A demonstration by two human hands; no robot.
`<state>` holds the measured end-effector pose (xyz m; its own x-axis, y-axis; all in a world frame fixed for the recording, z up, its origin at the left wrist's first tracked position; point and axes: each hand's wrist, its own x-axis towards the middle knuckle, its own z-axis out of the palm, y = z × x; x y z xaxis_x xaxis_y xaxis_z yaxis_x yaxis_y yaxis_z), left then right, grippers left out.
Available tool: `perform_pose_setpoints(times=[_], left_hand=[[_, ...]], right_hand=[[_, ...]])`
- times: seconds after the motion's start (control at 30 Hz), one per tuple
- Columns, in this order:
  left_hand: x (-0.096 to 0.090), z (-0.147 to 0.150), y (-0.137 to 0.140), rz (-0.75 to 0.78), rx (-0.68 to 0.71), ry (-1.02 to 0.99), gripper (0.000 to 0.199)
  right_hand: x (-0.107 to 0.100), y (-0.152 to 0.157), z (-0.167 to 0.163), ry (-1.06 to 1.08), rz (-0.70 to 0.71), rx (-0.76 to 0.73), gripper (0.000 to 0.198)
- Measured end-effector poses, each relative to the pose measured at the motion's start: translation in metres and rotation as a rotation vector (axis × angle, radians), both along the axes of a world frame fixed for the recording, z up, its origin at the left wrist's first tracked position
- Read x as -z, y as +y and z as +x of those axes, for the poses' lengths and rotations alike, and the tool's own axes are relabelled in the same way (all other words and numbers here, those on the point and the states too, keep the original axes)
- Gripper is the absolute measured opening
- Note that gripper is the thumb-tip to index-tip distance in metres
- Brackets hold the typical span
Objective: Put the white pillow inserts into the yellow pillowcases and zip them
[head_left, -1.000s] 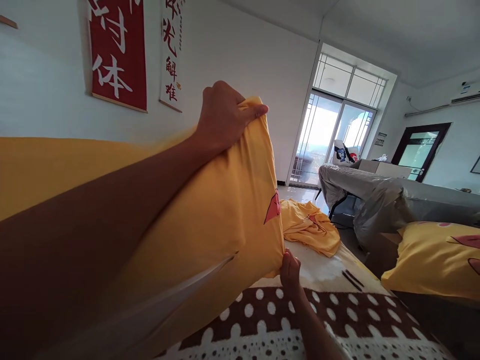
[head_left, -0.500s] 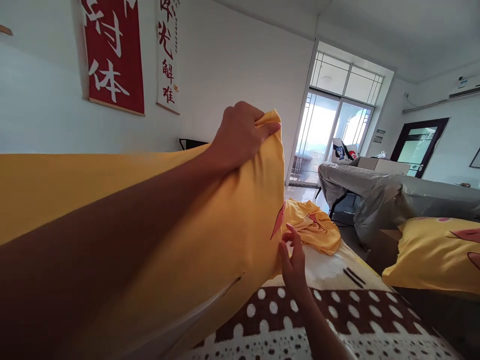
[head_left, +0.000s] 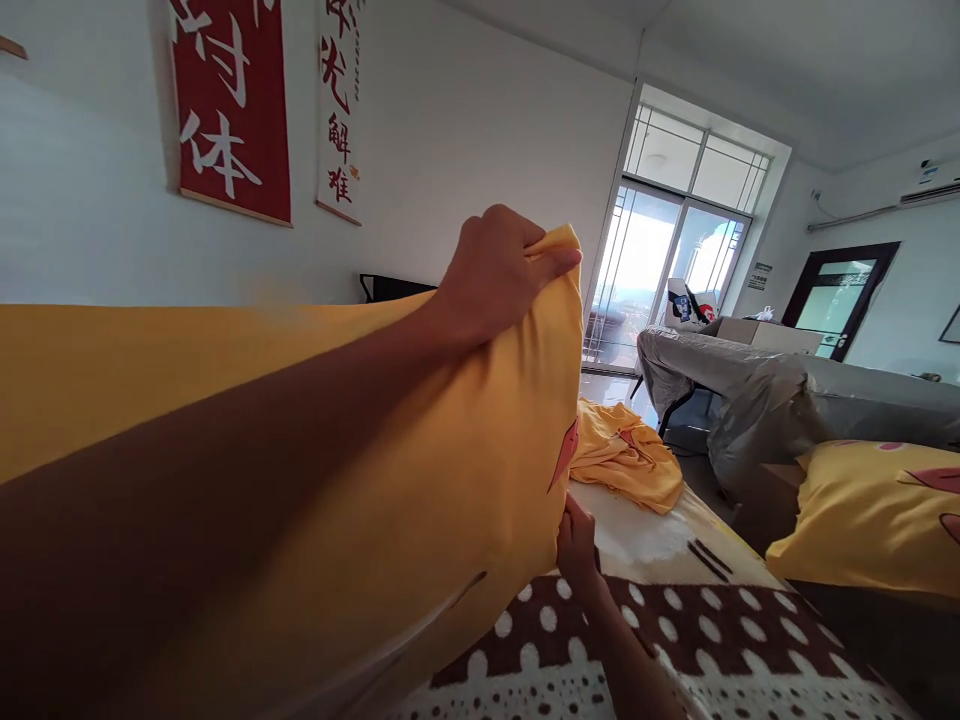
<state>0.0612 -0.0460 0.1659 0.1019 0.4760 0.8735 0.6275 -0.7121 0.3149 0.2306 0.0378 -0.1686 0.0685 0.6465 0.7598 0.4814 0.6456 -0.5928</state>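
Note:
A large yellow pillowcase (head_left: 450, 450) is held up in front of me, covering much of the lower left. Part of a red print shows at its right edge, and a slit low on its near face shows something pale. At the raised upper right corner, my left hand (head_left: 499, 270) is closed, pinching the bunched fabric between thumb and fingers. Lower on the same right edge, my right hand (head_left: 577, 540) is closed on the cloth; its fingertips are partly hidden behind the fabric. What fills the pillowcase, if anything, cannot be made out.
Underneath lies a brown-and-white spotted blanket (head_left: 660, 625). Crumpled yellow cloth (head_left: 634, 460) rests on its far end. To the right sits a yellow pillow (head_left: 870, 510). Behind it stands furniture under grey plastic sheeting (head_left: 750, 370), with a cardboard box (head_left: 772, 332) on top.
My right hand has gone from loosely spread fingers to closed on the pillowcase's edge, slightly lower. My left hand and the raised corner have shifted a little to the right.

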Motion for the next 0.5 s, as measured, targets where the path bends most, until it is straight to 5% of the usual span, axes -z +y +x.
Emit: perform_pose_setpoints(times=[0.2, 0.37, 0.5], left_hand=[[0.004, 0.004, -0.002, 0.005, -0.039, 0.031, 0.047], [0.007, 0.005, 0.016, -0.053, -0.093, 0.02, 0.05], [0.024, 0.012, 0.035, -0.156, -0.166, 0.22, 0.037]], right_hand=[[0.034, 0.017, 0.013, 0.051, -0.017, 0.07, 0.023], [0.037, 0.022, 0.021, 0.043, -0.079, 0.056, 0.034], [0.027, 0.025, 0.023, 0.07, -0.11, 0.037, 0.037]])
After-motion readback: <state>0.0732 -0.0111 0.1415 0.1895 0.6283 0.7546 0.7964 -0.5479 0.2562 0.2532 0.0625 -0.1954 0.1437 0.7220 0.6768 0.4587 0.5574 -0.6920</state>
